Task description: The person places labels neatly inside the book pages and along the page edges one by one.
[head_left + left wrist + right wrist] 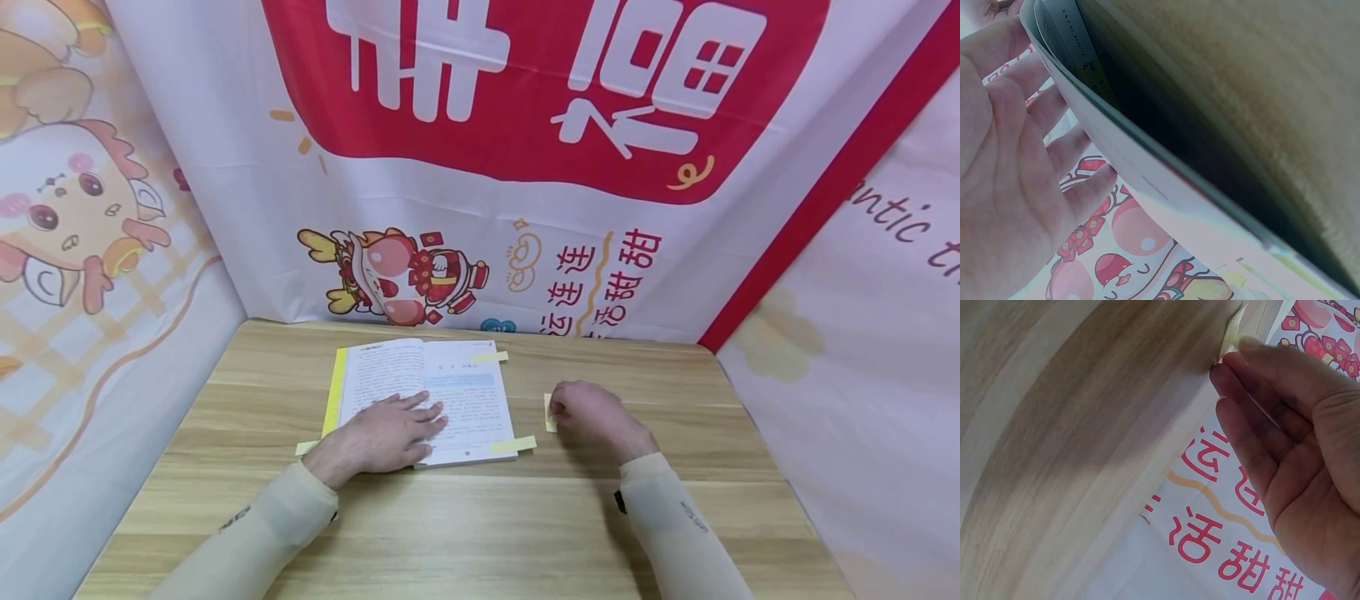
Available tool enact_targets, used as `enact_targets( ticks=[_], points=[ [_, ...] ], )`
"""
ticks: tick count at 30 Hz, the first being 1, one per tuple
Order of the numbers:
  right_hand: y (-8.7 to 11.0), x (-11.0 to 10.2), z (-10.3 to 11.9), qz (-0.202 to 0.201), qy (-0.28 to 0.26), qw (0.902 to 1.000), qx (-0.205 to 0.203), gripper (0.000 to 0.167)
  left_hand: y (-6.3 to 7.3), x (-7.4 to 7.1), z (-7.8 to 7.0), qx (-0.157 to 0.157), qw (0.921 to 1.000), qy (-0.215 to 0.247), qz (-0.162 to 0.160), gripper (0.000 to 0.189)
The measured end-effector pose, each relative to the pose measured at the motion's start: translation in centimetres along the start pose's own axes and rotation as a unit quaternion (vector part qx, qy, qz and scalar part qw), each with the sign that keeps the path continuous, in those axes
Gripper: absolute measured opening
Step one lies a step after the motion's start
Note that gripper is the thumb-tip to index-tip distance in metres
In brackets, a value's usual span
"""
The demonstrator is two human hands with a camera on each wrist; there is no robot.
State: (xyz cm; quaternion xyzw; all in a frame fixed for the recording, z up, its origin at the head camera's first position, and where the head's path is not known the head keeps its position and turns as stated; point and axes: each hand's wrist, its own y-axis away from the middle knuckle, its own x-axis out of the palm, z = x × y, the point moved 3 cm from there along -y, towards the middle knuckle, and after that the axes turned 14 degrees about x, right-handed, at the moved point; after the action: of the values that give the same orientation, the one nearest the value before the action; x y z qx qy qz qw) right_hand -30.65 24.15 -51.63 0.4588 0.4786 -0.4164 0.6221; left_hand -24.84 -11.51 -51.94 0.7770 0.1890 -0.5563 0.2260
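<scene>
An open book [468, 408] with printed pages and a yellow cover edge lies on the wooden table. My left hand [390, 433] rests on it with straight, spread fingers, across the inner fold and lower left page. Pale yellow sticky notes stick out from the right page, one at the top [491, 357] and one at the bottom [513, 446]. To the right of the book, my right hand [592, 412] pinches a small pale yellow sticky note [550, 417] at the table surface. In the right wrist view, thumb and forefinger meet at this note [1232, 331].
Another yellow strip [306, 447] juts from the book's lower left, beside the left wrist. A printed cloth [450, 192] hangs behind the table's back edge. More printed cloths stand at the left [75, 217] and right [862, 317].
</scene>
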Motion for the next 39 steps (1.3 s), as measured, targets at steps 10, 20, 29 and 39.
enact_targets(
  ticks=[10,20,29,39],
  points=[
    [-0.2,0.5,0.0,0.003,0.009,1.0,0.0,0.026,0.0,0.0,0.1,0.004,1.0,-0.005,-0.003,0.058],
    [-0.7,0.5,0.4,-0.04,0.017,0.9989,-0.019,0.026,0.0,0.0,-0.1,0.006,0.9999,-0.007,-0.005,0.057],
    [-2.0,0.4,0.6,-0.052,0.0,0.9986,0.009,0.018,0.0,0.0,-0.1,0.002,1.0,0.002,-0.004,0.058],
    [-2.1,0.2,0.2,-0.028,-0.056,0.9975,0.033,0.014,0.1,-0.1,-0.2,-0.004,1.0,0.004,-0.001,0.058]
  ],
)
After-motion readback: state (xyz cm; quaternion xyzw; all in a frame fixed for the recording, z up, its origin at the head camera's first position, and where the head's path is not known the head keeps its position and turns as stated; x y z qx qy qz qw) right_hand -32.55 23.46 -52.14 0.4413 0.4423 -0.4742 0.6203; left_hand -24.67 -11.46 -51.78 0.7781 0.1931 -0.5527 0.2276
